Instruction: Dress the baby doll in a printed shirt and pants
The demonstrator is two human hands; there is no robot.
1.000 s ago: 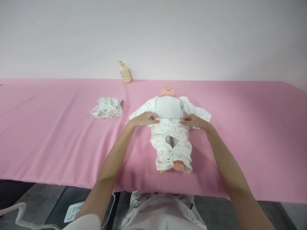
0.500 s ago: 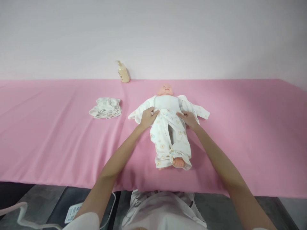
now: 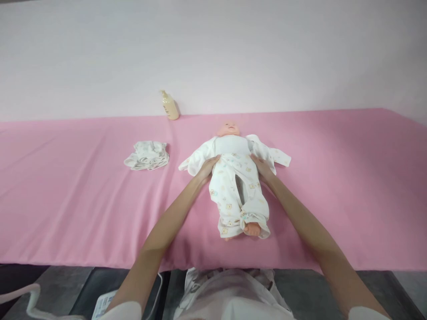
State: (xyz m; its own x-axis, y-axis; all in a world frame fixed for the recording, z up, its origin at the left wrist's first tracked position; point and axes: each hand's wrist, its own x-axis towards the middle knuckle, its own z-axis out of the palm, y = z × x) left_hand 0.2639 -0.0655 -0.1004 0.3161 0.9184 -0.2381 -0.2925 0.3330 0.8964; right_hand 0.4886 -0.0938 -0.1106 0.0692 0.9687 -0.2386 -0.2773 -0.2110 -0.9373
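Observation:
A baby doll (image 3: 228, 129) lies on its back on the pink table cover (image 3: 73, 200), head toward the wall. It wears white printed trousers (image 3: 237, 191) and an open white jacket (image 3: 267, 153). My left hand (image 3: 207, 166) grips the trousers' waistband at the doll's left-of-frame hip. My right hand (image 3: 262, 165) grips the waistband on the other side. Both hands are closed on the fabric, with fingers partly tucked under the doll. One bare foot (image 3: 251, 229) sticks out of a trouser leg.
A folded white garment (image 3: 147, 155) lies to the left of the doll. A cream pump bottle (image 3: 169, 106) stands at the back against the wall. The table's front edge runs just before my body. A cable and a label lie on the floor lower left.
My hands have slid the waistband up the doll's belly and moved round to its sides. The camera has tilted a little downward.

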